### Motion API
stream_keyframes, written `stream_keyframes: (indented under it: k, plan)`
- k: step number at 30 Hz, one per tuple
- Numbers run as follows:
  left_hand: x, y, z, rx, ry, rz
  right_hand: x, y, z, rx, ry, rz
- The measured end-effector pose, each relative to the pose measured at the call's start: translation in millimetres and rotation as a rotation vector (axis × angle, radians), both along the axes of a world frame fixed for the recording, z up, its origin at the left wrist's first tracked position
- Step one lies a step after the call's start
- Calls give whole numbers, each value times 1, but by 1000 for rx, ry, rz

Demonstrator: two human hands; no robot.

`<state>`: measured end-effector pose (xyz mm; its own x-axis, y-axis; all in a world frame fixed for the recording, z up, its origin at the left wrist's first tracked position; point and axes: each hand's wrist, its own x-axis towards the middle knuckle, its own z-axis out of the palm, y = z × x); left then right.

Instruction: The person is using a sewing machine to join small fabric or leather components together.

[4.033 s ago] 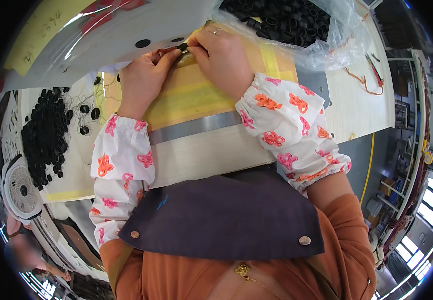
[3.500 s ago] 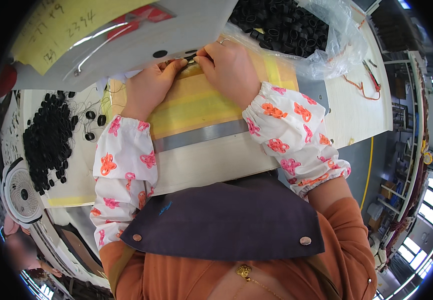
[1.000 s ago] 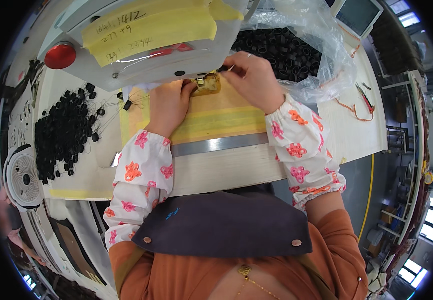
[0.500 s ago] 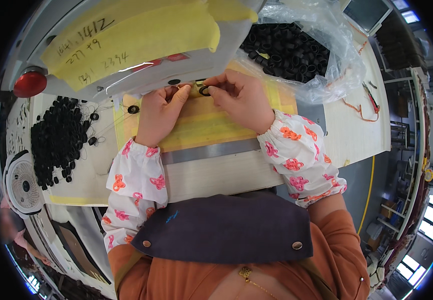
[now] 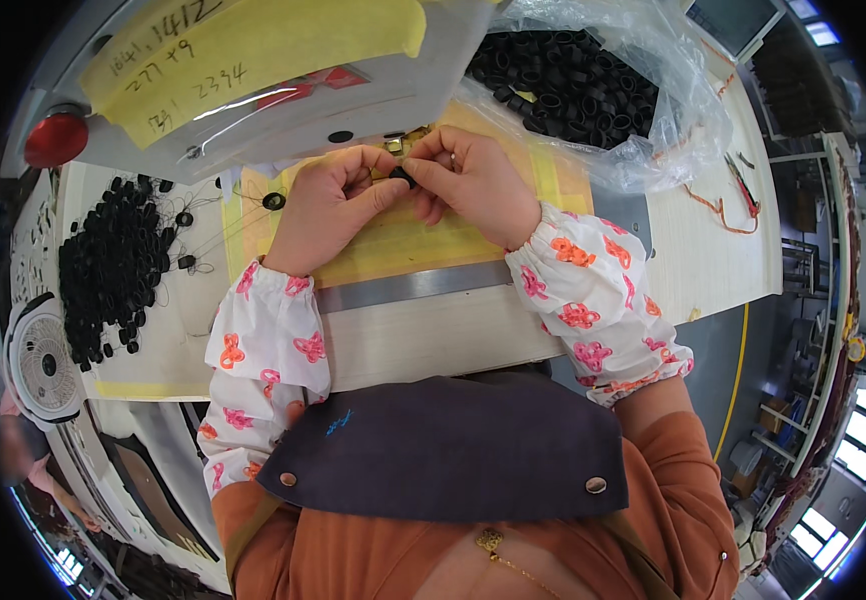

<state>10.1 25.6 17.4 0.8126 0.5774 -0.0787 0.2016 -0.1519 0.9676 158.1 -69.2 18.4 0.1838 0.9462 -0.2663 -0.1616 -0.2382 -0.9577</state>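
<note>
A: How are your arms set?

B: Both your forearms reach up over the pale table (image 5: 433, 338) in flower-patterned sleeves (image 5: 271, 345), angled inward. Your left hand (image 5: 331, 200) and your right hand (image 5: 475, 180) meet over the yellow-taped board (image 5: 393, 240), in front of the grey machine (image 5: 403, 85).

A: And your grip?

B: Narrow on both sides. Your fingertips pinch a small black piece (image 5: 402, 177) between the two hands; they cover much of it, so I cannot tell its full shape. It sits near a shiny metal part (image 5: 394, 146), on the side closer to you. Your right hand's other fingers curl down beside it.

A: Any writing around you?

B: A yellow sheet (image 5: 253, 60) on the machine, ahead to your left, carries lines of dark handwriting. Your dark cloth panel (image 5: 453, 450) bears a small blue scrawl (image 5: 338, 424).
</note>
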Motion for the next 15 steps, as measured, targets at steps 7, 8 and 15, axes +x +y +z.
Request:
stream_keyframes:
  k: [7, 8, 15]
  plan:
    - [-3, 6, -2, -122, -25, -3, -3, -3, -7, 155, 58, 62]
    - [-3, 6, -4, -116, -19, 30, -4, -4, -11, 154, 57, 60]
    - [2, -2, -7, 20, -9, 42, -13, -1, -17, 523, -808, -151]
